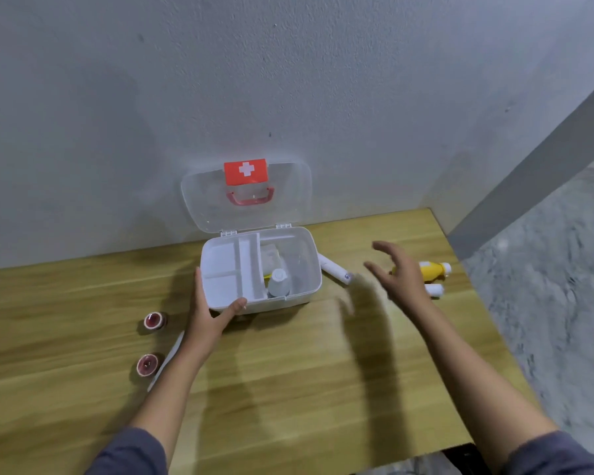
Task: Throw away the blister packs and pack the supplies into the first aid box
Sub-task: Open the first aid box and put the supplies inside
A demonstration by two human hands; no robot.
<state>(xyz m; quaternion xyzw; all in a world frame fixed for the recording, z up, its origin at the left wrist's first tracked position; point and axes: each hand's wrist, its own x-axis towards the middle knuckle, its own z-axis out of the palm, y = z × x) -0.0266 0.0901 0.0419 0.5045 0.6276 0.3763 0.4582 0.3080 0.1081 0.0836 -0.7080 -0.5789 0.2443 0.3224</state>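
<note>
The white first aid box (309, 265) stands open on the wooden table, its clear lid (247, 197) leaning against the wall. Inside it a white divided tray (227, 269) fills the left part; a clear bottle with a white cap (277, 284) and a pale packet (270, 257) lie to the right. My left hand (210, 310) grips the box's front left corner. My right hand (396, 275) hovers with fingers spread, empty, to the right of the box, just in front of a yellow bottle (432, 270) and a white roll (434, 289). A white tube (335, 269) lies against the box's right side.
Two small round red jars (155, 320) (147, 365) sit on the table at the left, with a thin white strip (167, 361) beside them, partly under my left forearm. The table's right edge (474, 296) drops to a grey floor. The wall is right behind the box.
</note>
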